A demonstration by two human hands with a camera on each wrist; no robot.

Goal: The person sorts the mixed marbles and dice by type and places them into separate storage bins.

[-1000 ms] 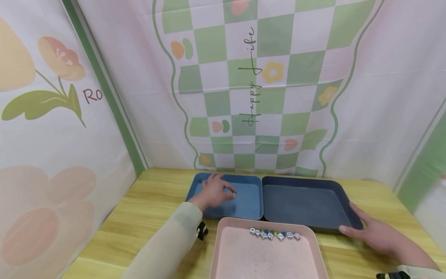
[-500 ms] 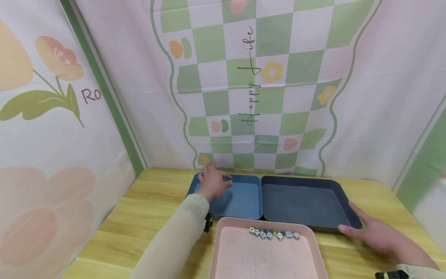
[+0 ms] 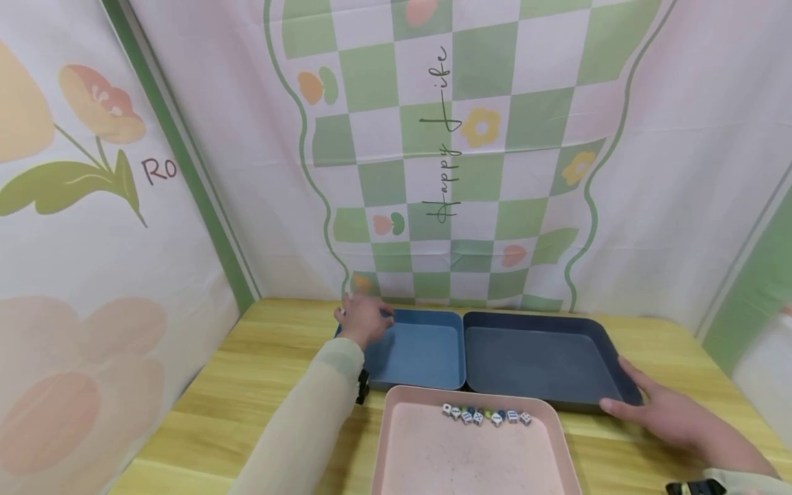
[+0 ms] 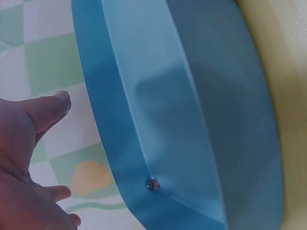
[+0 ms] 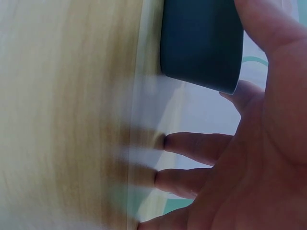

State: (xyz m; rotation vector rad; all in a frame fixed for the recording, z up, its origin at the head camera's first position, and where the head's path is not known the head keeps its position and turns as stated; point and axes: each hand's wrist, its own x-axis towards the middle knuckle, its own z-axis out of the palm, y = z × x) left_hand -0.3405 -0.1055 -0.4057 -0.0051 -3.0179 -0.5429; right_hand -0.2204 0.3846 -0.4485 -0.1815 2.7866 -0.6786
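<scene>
Fingers of the left hand [image 3: 364, 322] are loosely bent and a little apart, and no thing shows between them; this hand is up over the far left part of the blue tray [image 3: 427, 347]; a small, shiny, dark and reddish ball [image 4: 152, 184] sits in a corner of that tray, on the bottom, near the hand but not touching it.

Fingers of the right hand [image 3: 671, 416] are spread wide and mostly straight; its thumb and pointing finger are on two sides of the near right corner of the dark tray [image 3: 535, 361]; the other fingers are stretched out past it.

The two trays stand side by side on the yellow wood table [image 3: 272, 357]; a pink tray [image 3: 470, 457] is in front of them; near its far edge is a row of white dice [image 3: 478, 418], with little green and blue bits just behind; a cloth [image 3: 421, 172] with green squares hangs at the back.
</scene>
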